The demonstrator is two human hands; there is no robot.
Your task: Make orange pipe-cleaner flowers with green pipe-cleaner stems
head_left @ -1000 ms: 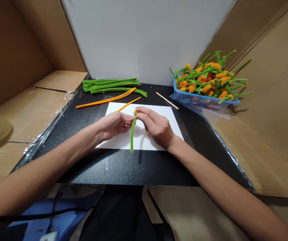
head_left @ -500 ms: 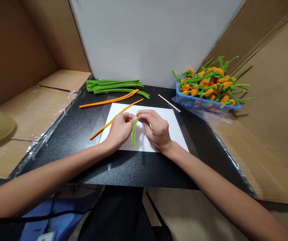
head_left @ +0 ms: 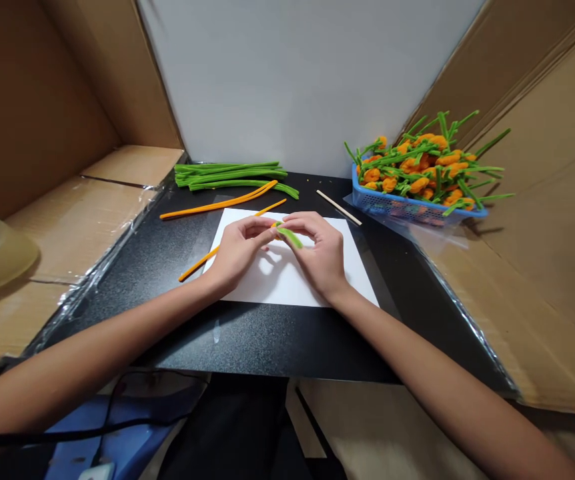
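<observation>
Over a white sheet of paper (head_left: 287, 287), my left hand (head_left: 242, 250) and my right hand (head_left: 322, 253) meet with fingertips pinched together. Between them is a green pipe cleaner (head_left: 291, 238), its free end slanting down to the right across my right thumb. A bit of orange shows at the fingertips, mostly hidden by the fingers. Beside my left hand an orange pipe cleaner (head_left: 195, 268) lies slantwise, partly on the paper and passing behind the hand.
Green pipe cleaners (head_left: 227, 175) lie in a bundle at the back left, with folded orange ones (head_left: 207, 206) in front. A thin wooden stick (head_left: 338, 207) lies behind the paper. Right of it stands a blue basket (head_left: 417, 208) heaped with orange-and-green pieces. A tape roll (head_left: 12, 257) sits on cardboard at left.
The green pipe cleaner's free end hung straight down and now points right, over my right thumb. Both hands have turned slightly, with their fingers more arched. The view has shifted a little.
</observation>
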